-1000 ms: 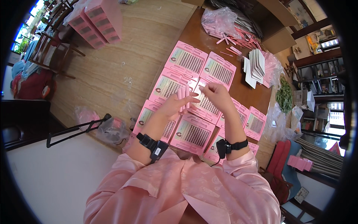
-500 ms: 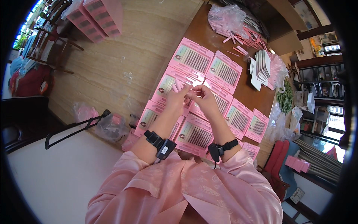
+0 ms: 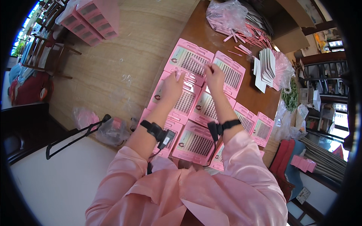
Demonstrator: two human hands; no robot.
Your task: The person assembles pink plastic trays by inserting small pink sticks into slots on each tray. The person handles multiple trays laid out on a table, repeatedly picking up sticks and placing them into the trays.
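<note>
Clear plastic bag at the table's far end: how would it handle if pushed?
The bag is probably floppy, since it looks crumpled. Pink tubes inside look slim and rounded, so they might roll. The smooth tabletop may let it slide.

Wooden chair (image 3: 52,54) at left, red-and-blue armchair (image 3: 283,157) at right, square clock (image 3: 302,195), leafy greenery (image 3: 289,96), dark shelving (image 3: 320,72)

Trays (image 3: 184,101) lie in rows over the near part of the table (image 3: 257,102), reaching up along its left edge. Cards (image 3: 266,68) lie near the right edge; beyond them are loose sticks (image 3: 257,37), then a carton (image 3: 298,23) by the far right corner. Boxes (image 3: 86,22) stand on the floor (image 3: 113,64), left of the table.
</note>
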